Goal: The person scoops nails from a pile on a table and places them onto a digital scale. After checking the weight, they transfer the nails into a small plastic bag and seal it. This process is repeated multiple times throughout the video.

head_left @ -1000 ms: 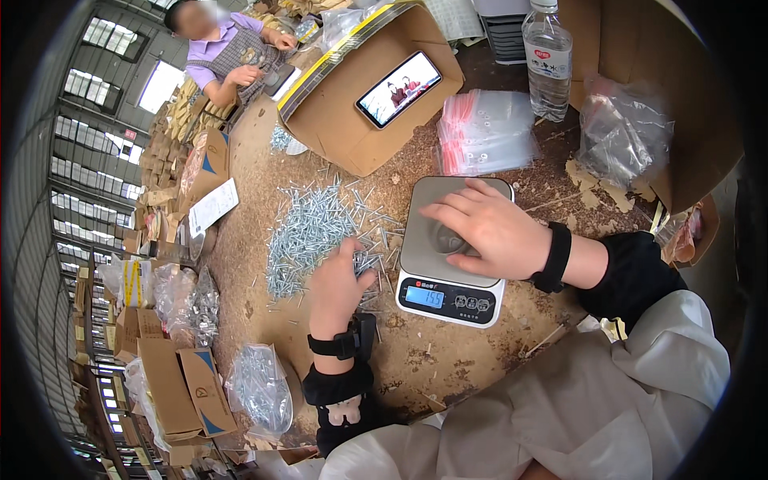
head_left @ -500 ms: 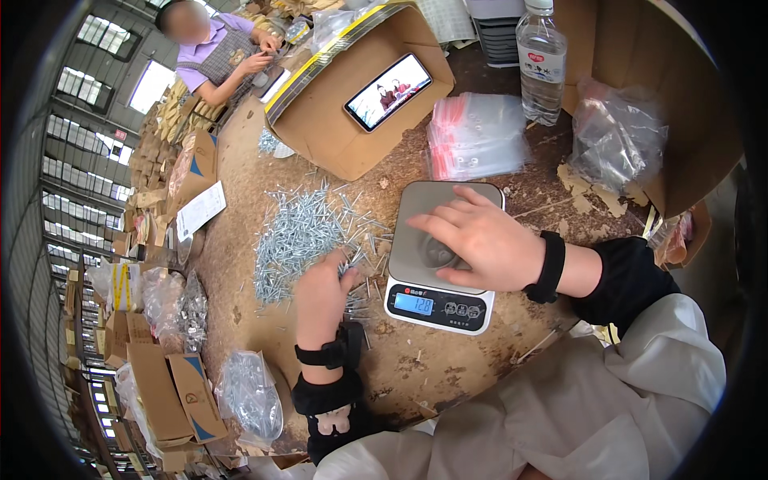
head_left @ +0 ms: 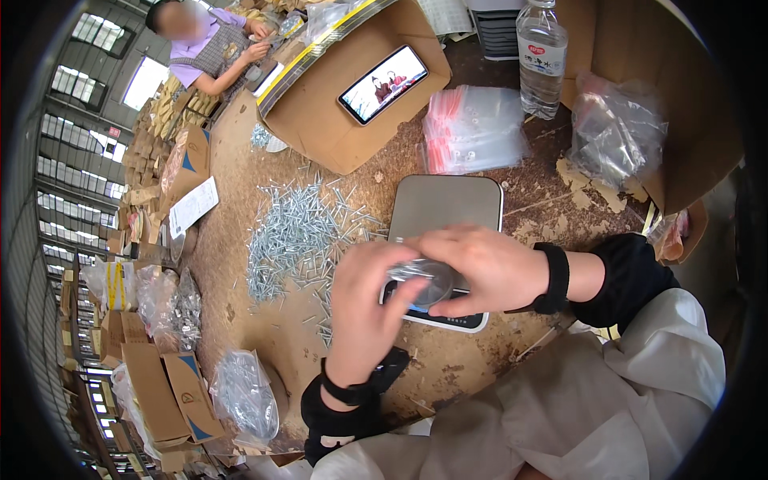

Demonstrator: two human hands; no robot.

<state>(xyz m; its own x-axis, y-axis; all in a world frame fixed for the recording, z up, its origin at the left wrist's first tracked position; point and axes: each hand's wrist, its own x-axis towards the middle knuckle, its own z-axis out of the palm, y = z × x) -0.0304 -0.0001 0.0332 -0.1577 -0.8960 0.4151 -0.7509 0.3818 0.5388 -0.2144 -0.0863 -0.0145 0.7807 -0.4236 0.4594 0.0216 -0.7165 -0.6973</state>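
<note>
My right hand [head_left: 488, 268] grips a small round clear-grey dish [head_left: 433, 285], tilted over the front part of a kitchen scale [head_left: 448, 200]. My left hand [head_left: 364, 296] is closed at the left side of the dish, with a few thin silvery screws [head_left: 405, 270] at its fingertips; motion blurs them. The scale's grey platform is bare behind the hands, and its display is mostly hidden. Left of the scale, a loose heap of the same thin metal pieces [head_left: 292, 236] lies on the worn brown table [head_left: 240, 320].
Behind the scale lie clear zip bags [head_left: 472, 132] with red edges. An open cardboard box [head_left: 320, 120] holds a phone [head_left: 384, 84]. A water bottle [head_left: 542, 64] and a crumpled plastic bag [head_left: 616, 136] stand right. Across the table a person [head_left: 212, 48] works with their hands.
My right hand has lifted the dish off the scale's platform and brought it nearer. My left hand has moved right from the heap to the dish with screws in its fingers.
</note>
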